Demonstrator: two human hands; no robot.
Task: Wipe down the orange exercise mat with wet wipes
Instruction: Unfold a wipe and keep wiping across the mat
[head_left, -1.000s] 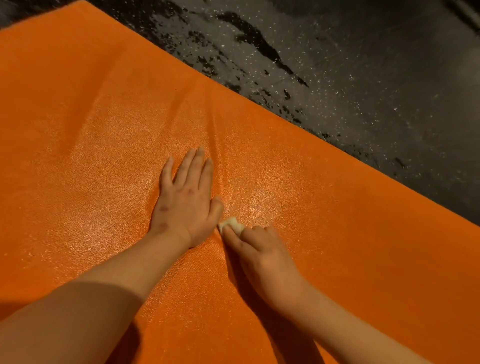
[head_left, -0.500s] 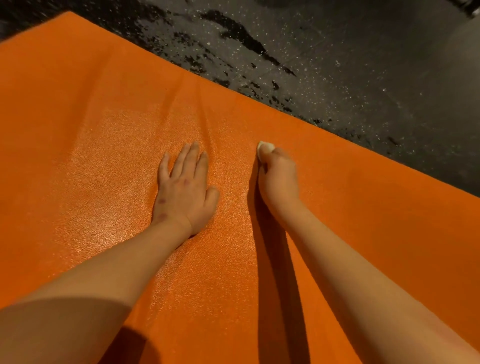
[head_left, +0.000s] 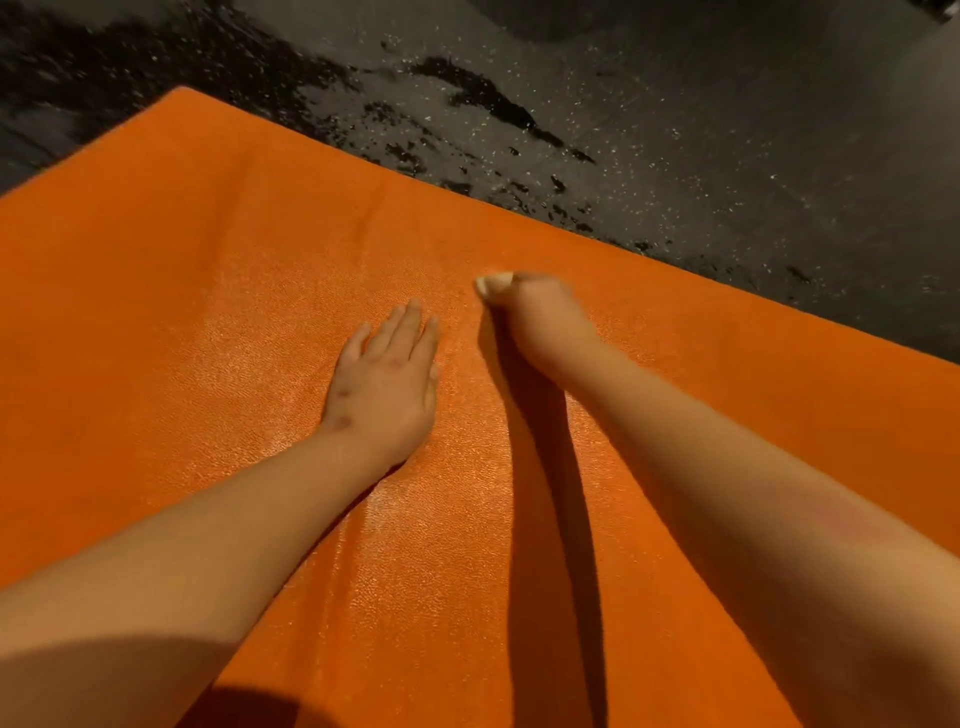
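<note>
Right hand (head_left: 535, 312) grips a small white wet wipe (head_left: 493, 283) against the textured orange exercise mat (head_left: 208, 249) near its far edge, while left hand (head_left: 387, 376) lies flat, fingers straight.

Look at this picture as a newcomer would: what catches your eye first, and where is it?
The bright orange mat fills most of the view, lying on a dark speckled floor seen along the top. Near the middle the left hand lies flat on the mat, and beside it the right hand grips a small pale wipe against the mat.
</note>
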